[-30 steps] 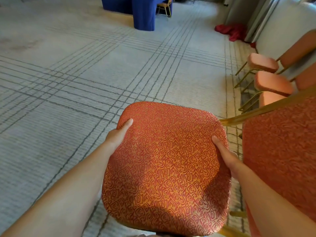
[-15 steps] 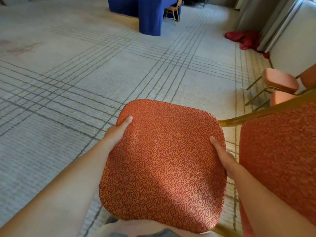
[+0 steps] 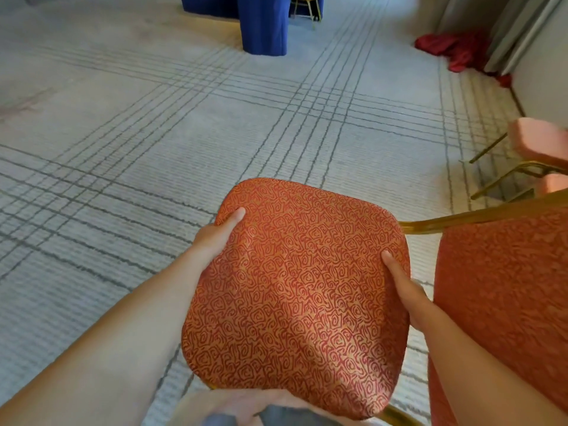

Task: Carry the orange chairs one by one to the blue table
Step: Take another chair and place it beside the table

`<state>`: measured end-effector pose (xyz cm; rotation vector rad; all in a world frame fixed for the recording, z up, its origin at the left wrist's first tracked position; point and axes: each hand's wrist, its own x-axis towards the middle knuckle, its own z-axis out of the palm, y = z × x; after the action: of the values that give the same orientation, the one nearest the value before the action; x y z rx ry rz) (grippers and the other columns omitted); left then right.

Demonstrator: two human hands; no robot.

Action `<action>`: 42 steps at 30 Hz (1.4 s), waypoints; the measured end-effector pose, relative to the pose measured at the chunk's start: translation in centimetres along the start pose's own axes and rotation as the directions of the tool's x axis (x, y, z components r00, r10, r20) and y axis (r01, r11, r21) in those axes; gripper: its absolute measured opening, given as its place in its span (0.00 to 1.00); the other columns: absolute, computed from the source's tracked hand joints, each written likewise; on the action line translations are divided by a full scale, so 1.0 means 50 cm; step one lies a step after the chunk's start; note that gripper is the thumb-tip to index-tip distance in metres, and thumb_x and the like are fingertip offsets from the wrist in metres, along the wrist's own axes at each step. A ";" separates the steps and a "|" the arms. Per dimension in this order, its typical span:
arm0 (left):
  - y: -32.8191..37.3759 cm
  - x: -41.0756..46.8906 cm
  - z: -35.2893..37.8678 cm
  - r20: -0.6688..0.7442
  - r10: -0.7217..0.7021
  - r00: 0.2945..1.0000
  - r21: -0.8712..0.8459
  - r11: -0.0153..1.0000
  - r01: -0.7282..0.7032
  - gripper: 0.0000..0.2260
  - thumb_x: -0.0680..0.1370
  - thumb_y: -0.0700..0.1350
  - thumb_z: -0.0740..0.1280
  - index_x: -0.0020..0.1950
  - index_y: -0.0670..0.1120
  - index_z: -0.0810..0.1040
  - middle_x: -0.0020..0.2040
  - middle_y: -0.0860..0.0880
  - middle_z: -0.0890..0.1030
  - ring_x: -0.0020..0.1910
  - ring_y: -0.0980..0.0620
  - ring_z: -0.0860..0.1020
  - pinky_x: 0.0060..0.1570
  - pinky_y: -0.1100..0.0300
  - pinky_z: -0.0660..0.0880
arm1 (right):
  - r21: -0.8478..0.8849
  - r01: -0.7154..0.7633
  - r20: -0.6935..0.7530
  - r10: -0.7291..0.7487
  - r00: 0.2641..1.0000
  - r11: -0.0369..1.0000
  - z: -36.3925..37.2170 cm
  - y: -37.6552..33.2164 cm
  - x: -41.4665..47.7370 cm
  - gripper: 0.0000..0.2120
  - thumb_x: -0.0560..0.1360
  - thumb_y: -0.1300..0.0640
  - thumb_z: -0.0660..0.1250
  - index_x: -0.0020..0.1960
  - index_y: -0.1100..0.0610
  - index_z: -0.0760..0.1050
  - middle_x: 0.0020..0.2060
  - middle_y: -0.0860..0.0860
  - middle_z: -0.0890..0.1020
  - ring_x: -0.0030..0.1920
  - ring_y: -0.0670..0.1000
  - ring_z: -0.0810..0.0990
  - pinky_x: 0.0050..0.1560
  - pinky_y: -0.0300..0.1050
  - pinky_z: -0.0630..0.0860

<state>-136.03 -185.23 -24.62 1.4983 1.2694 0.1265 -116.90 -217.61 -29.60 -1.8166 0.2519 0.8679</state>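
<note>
Person holds chair (image 3: pixel 295 296) close in front of the body, near ctr, seat pad facing up at the camera, w/ its backrest (image 3: pixel 504 287) and gold frame (image 3: pixel 479 215) off to the right. Left hand (image 3: pixel 215 238) grips the pad's left edge: thumb lies flat on top, other fingers go under the pad and are hidden, so can't tell how they sit. Right hand (image 3: pixel 405 290) grips the right edge the same way, thumb on top, rest tucked below out of sight. Carpet (image 3: pixel 123 149) below is pale w/ dark grid lines. Table (image 3: pixel 264 23), draped in blue down to the floor, stands far, top ctr, well apart from the chair. A far chair (image 3: pixel 304 7) shows partly behind the table's right side. Far right, by the wall: red cloth (image 3: pixel 455 50) heaped on the floor. Mid right edge: more chairs (image 3: pixel 534 139), pink-orange pads on gold legs, one pad above another.
</note>
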 end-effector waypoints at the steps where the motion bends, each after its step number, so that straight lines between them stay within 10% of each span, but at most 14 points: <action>1: 0.040 0.040 0.001 0.005 0.009 1.000 0.006 1.000 -0.009 0.48 0.57 0.79 0.65 0.61 0.43 0.80 0.56 0.41 0.82 0.55 0.43 0.80 0.62 0.48 0.75 | 0.020 0.007 0.003 -0.007 1.000 1.000 0.012 -0.041 0.023 0.51 0.54 0.22 0.71 0.67 0.53 0.76 0.55 0.52 0.83 0.55 0.55 0.81 0.65 0.52 0.73; 6: 0.229 0.215 0.035 0.033 0.086 0.996 0.012 0.996 -0.087 0.44 0.65 0.75 0.64 0.66 0.42 0.76 0.62 0.40 0.79 0.60 0.43 0.78 0.64 0.51 0.72 | 0.042 0.067 -0.069 -0.064 0.996 0.997 0.031 -0.243 0.141 0.42 0.63 0.28 0.70 0.67 0.56 0.75 0.55 0.55 0.83 0.55 0.56 0.81 0.64 0.51 0.74; 16: 0.536 0.548 0.240 0.075 0.109 0.991 -0.001 0.994 -0.109 0.38 0.69 0.72 0.64 0.65 0.43 0.77 0.61 0.40 0.80 0.59 0.43 0.78 0.62 0.53 0.72 | 0.002 0.061 -0.130 -0.060 0.990 0.998 -0.024 -0.554 0.515 0.53 0.49 0.20 0.70 0.62 0.54 0.79 0.52 0.53 0.85 0.54 0.57 0.82 0.65 0.55 0.74; 22: 0.706 0.724 0.335 0.078 0.037 0.996 0.029 0.999 -0.039 0.55 0.52 0.84 0.60 0.63 0.44 0.79 0.59 0.41 0.81 0.57 0.43 0.80 0.64 0.49 0.73 | -0.009 0.028 -0.072 -0.029 0.997 1.000 -0.066 -0.749 0.731 0.53 0.48 0.19 0.70 0.64 0.49 0.77 0.55 0.52 0.84 0.56 0.57 0.81 0.67 0.57 0.72; 28: 0.829 0.886 0.370 0.042 0.013 0.999 0.001 1.000 -0.013 0.40 0.64 0.75 0.65 0.62 0.44 0.79 0.57 0.42 0.82 0.55 0.44 0.80 0.61 0.51 0.75 | -0.017 0.006 -0.030 -0.007 1.000 1.000 -0.009 -0.888 0.883 0.46 0.52 0.22 0.72 0.61 0.50 0.79 0.51 0.53 0.85 0.53 0.57 0.83 0.64 0.57 0.75; 42: 1.254 1.451 0.390 0.067 0.082 0.994 0.041 0.996 -0.085 0.43 0.63 0.76 0.65 0.63 0.43 0.78 0.58 0.42 0.81 0.56 0.43 0.79 0.61 0.51 0.74 | 0.047 0.035 -0.073 -0.032 0.997 0.998 0.194 -1.331 1.326 0.54 0.46 0.19 0.70 0.64 0.49 0.77 0.55 0.54 0.84 0.56 0.58 0.81 0.66 0.58 0.73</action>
<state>-53.85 -132.18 -22.65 1.5812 1.1644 0.1045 -37.65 -166.30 -26.97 -1.8044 0.2850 0.7680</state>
